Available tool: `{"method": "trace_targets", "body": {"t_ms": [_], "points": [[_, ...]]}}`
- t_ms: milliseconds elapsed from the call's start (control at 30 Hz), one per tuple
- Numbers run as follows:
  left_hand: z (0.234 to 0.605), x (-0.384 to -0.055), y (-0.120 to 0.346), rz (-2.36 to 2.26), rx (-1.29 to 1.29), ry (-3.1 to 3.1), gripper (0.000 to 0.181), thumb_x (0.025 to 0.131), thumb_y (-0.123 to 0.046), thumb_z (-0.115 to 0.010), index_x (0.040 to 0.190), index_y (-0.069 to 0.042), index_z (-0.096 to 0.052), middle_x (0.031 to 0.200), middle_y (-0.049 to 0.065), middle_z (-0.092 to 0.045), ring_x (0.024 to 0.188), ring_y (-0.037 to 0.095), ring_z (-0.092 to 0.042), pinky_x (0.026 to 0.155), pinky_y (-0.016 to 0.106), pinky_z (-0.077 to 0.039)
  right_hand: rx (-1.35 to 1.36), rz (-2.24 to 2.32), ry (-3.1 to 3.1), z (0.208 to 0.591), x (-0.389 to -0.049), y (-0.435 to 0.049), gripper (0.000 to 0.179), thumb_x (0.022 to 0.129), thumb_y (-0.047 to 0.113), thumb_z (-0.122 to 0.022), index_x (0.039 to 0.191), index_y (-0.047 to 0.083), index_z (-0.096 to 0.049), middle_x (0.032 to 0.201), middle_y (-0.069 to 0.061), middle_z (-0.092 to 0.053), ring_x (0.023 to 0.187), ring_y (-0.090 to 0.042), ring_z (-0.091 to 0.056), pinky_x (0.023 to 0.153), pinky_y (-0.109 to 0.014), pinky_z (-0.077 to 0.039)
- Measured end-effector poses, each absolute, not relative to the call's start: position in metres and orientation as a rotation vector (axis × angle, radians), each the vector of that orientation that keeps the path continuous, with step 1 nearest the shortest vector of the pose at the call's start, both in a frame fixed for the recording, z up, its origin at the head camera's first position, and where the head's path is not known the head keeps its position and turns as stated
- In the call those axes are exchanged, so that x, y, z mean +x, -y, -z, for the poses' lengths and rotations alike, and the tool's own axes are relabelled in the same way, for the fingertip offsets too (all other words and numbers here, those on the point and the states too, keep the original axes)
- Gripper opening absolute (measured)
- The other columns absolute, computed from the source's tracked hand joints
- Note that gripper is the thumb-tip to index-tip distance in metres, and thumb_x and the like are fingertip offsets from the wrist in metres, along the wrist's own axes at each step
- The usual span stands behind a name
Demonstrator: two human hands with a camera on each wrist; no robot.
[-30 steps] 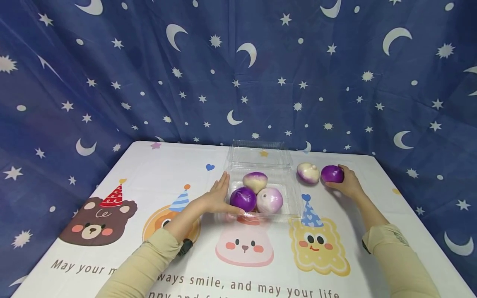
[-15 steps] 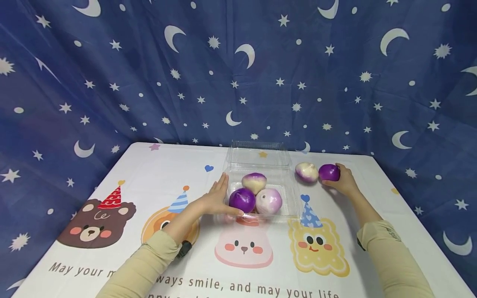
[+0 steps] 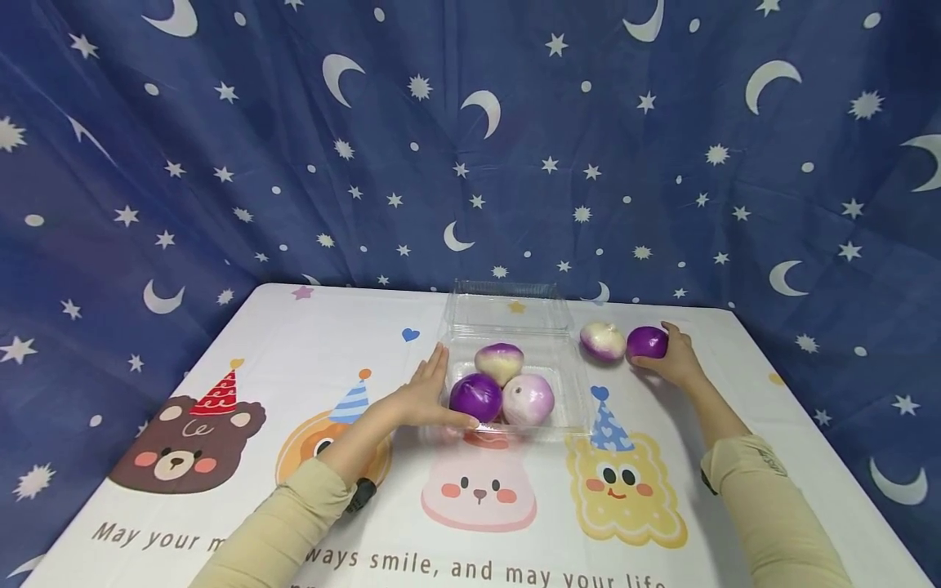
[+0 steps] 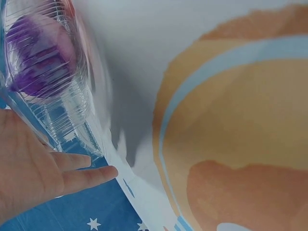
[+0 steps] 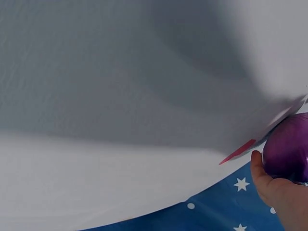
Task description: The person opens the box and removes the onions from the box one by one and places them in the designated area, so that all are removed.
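An open clear plastic clamshell box (image 3: 572, 384) lies on the table with three onions in it: a purple onion (image 3: 475, 398), a pale pink onion (image 3: 528, 399) and a white-and-purple onion (image 3: 499, 363). My left hand (image 3: 422, 400) rests against the box's front left corner, fingers extended along the side and thumb along the front. In the left wrist view, the box wall (image 4: 72, 103) rises beside my straight fingers. To the right of the box, my right hand (image 3: 676, 359) holds another purple onion (image 3: 647, 342) between thumb and fingers. Part of this onion (image 5: 288, 149) shows in the right wrist view.
Another white-and-purple onion (image 3: 603, 341) sits between the box and the held one. The raised clear lid (image 3: 507, 309) leans back near the table's far edge. A blue curtain (image 3: 367, 147) with moons and stars hangs behind. Cartoon animals decorate the white tablecloth (image 3: 345, 327).
Everything shifts slightly left and down as the head view turns a little. My right hand keeps its hold on the purple onion, and my left hand stays against the box.
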State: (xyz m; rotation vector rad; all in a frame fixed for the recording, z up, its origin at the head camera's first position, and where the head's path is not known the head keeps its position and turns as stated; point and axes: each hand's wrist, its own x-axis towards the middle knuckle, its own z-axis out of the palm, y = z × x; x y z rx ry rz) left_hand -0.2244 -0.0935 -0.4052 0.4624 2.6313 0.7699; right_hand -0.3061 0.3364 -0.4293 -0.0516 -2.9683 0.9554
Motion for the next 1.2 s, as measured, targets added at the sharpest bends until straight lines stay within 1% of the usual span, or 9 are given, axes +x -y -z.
{"method": "trace_targets", "body": {"t_ms": [300, 567, 733, 967, 1200], "points": [[0.405, -0.223, 0.093, -0.759, 0.456, -2.638, 0.130, 0.068, -0.061, -0.073, 0.150, -0.006, 0.011, 0.157, 0.009, 0.020, 0.143, 0.044, 0.004, 0.107, 0.068, -0.017, -0.068, -0.950, 2.961, 0.426, -0.302, -0.338, 0.095, 0.081, 0.024, -0.070, 0.143, -0.015, -0.010, 0.135, -0.047, -0.020, 0.120, -0.060, -0.034, 0.104, -0.065, -0.030], [0.405, -0.222, 0.094, -0.776, 0.464, -2.634, 0.130, 0.068, -0.062, -0.073, 0.150, -0.005, 0.011, 0.156, 0.010, 0.020, 0.143, 0.045, 0.004, 0.107, 0.069, -0.018, -0.080, -0.928, 2.954, 0.426, -0.299, -0.340, 0.093, 0.081, 0.023, -0.070, 0.143, -0.014, -0.010, 0.136, -0.047, -0.019, 0.121, -0.061, -0.033, 0.104, -0.066, -0.029], [0.404, -0.223, 0.093, -0.779, 0.460, -2.636, 0.130, 0.068, -0.062, -0.073, 0.150, -0.005, 0.010, 0.157, 0.010, 0.020, 0.143, 0.045, 0.003, 0.108, 0.068, -0.018, -0.093, -0.921, 2.882, 0.422, -0.295, -0.340, 0.084, 0.084, 0.021, -0.067, 0.143, -0.013, -0.017, 0.137, -0.044, -0.023, 0.125, -0.059, -0.030, 0.105, -0.065, -0.027], [0.402, -0.225, 0.092, -0.772, 0.463, -2.630, 0.129, 0.069, -0.059, -0.074, 0.150, -0.005, 0.011, 0.156, 0.010, 0.021, 0.143, 0.045, 0.005, 0.110, 0.065, -0.017, -0.054, -0.931, 2.730, 0.418, -0.290, -0.339, 0.067, 0.089, 0.020, -0.062, 0.138, -0.011, -0.030, 0.132, -0.041, -0.032, 0.123, -0.055, -0.035, 0.103, -0.064, -0.029], [0.405, -0.224, 0.092, -0.782, 0.463, -2.625, 0.130, 0.069, -0.058, -0.074, 0.150, -0.004, 0.011, 0.156, 0.011, 0.020, 0.142, 0.046, 0.004, 0.110, 0.065, -0.017, 0.042, -0.915, 2.641, 0.415, -0.285, -0.334, 0.057, 0.090, 0.017, -0.059, 0.135, -0.010, -0.036, 0.132, -0.040, -0.034, 0.119, -0.054, -0.037, 0.098, -0.065, -0.032]]}}
